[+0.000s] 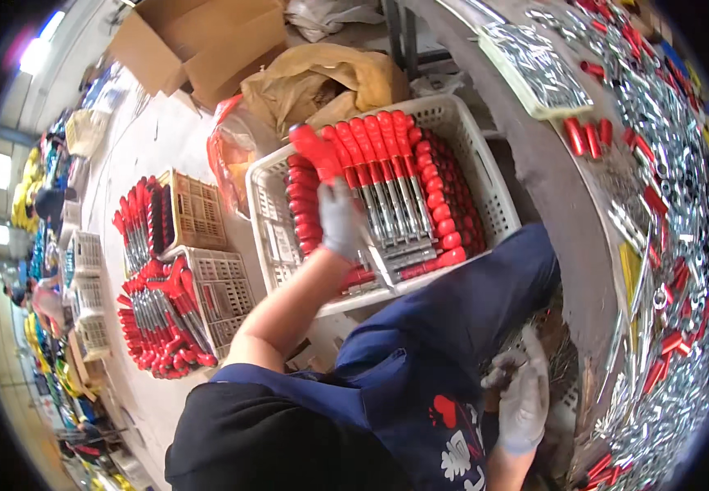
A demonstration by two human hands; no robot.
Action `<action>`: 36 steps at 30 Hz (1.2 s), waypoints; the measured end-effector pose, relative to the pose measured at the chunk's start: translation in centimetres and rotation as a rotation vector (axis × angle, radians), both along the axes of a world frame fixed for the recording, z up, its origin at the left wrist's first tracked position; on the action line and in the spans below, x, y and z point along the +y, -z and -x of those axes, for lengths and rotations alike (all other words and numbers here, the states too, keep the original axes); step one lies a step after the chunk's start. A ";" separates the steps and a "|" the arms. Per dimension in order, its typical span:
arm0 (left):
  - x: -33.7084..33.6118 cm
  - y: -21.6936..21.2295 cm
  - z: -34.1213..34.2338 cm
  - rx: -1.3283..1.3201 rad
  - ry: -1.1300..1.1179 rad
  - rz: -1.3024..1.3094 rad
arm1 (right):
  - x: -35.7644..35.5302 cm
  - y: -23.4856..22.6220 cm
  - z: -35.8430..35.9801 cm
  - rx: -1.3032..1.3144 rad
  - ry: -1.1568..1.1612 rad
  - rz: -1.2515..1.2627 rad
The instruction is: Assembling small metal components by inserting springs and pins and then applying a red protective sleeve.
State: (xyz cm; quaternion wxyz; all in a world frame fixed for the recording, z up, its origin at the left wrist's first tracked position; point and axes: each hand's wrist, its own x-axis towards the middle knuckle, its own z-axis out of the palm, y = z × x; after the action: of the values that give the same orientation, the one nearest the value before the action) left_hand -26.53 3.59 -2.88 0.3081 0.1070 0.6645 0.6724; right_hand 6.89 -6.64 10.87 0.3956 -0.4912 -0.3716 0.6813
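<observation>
My left hand (pixel 341 219), in a pale grey glove, is closed around a red-handled metal tool. Its thick red grip (pixel 315 151) points up and away, and a shiny shaft shows below the hand. Beneath it is a white plastic crate (pixel 500 200) filled with similar tools. Several red-handled tools (pixel 379 168) lie side by side in its middle, with stacked red grips on both sides. My right hand (pixel 523 403), also gloved, is low at the right beside my leg and the bench. Its fingers are apart, and I see nothing held in it.
At right, a workbench (pixel 518 131) bears heaps of metal parts, red sleeves and a pale tray (pixel 526 96) of small pieces. Left on the floor stand a tan crate (pixel 195 217) and a white crate (pixel 219 286) beside more red-handled tools. A cardboard box (pixel 207 41) and a tan sack (pixel 322 69) lie beyond.
</observation>
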 end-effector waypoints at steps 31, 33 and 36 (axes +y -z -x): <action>22.4 -16.4 -28.2 1.253 1.064 -0.765 | 4.0 2.4 -15.1 -1.513 0.477 -0.602; 27.5 -16.6 -31.1 1.264 1.283 -0.580 | 3.6 3.2 -15.1 -1.333 0.614 -0.585; 32.3 -17.1 -35.6 1.696 1.539 -0.148 | 2.9 2.9 -15.4 -1.041 0.785 -0.489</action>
State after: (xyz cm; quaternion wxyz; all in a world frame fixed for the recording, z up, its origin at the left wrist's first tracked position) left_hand 9.06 35.87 14.19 0.0836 0.9213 0.3757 0.0549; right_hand 22.27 -3.72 7.97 0.4822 -0.7487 -0.4508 0.0606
